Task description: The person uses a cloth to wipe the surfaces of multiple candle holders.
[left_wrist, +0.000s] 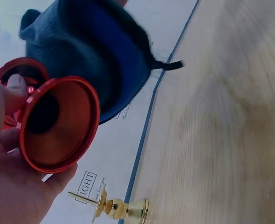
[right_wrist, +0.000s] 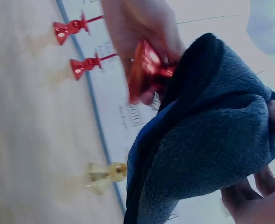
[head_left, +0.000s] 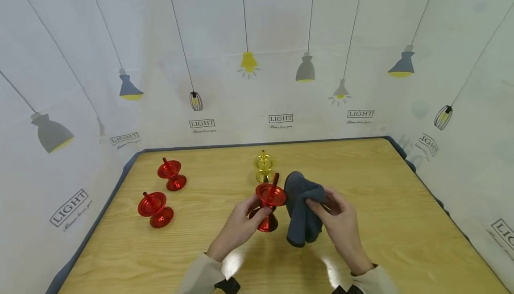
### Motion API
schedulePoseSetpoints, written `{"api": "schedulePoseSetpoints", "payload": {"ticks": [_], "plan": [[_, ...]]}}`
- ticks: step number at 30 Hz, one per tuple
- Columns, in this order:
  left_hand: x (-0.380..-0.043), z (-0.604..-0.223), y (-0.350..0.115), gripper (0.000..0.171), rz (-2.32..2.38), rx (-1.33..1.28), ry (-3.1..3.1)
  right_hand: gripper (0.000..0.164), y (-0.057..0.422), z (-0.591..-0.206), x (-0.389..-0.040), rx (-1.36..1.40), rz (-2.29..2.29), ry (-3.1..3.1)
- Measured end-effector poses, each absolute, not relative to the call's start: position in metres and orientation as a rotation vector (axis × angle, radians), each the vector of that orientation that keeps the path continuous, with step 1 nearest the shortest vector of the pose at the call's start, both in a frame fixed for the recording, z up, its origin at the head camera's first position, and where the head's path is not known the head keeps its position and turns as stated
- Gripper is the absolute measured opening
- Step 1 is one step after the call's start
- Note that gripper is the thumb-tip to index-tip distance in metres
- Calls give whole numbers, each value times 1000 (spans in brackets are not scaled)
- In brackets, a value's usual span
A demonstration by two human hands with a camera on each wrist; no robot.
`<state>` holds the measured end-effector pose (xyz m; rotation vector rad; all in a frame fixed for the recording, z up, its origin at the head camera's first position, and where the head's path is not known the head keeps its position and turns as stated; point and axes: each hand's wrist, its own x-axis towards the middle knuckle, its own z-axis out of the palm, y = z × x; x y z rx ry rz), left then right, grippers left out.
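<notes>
My left hand (head_left: 242, 222) grips a red metallic candle holder (head_left: 270, 195) by its narrow middle, the dish and spike facing up. In the left wrist view the hollow underside of its base (left_wrist: 60, 125) faces the camera, the thumb laid across the stem. A dark blue-grey cloth (head_left: 305, 209) hangs folded from my right hand (head_left: 340, 217), pinched between thumb and fingers. The cloth (right_wrist: 216, 140) is right beside the red holder and hides part of it in the right wrist view. Just behind the held one stands a gold candle holder (head_left: 264, 169).
Two more red candle holders, a far one (head_left: 172, 174) and a nearer one (head_left: 155, 209), stand at the left of the wooden table (head_left: 381, 187). A white sheet (head_left: 225, 97) printed with hanging lamps surrounds its back and sides, edged by a dark blue strip.
</notes>
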<state>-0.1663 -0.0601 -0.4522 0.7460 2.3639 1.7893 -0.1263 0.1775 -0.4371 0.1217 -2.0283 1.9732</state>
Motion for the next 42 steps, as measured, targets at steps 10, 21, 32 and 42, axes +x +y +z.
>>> {"api": "schedulePoseSetpoints", "payload": {"ticks": [10, 21, 32, 42], "plan": [[-157, -454, -58, 30, 1818, 936, 2251, 38, 171, -425, -132, 242, 1975, -2098], [-156, -450, -68, 28, 1756, 967, 2235, 42, 161, -441, -137, 342, 2023, -2189], [-157, -455, -66, 24, 1685, 990, 2274, 35, 154, -451, -137, 324, 2074, -2159], [-153, -468, -56, 60, 1738, 981, 2570, 35, 144, -452, -137, 208, 1960, -2048]]}}
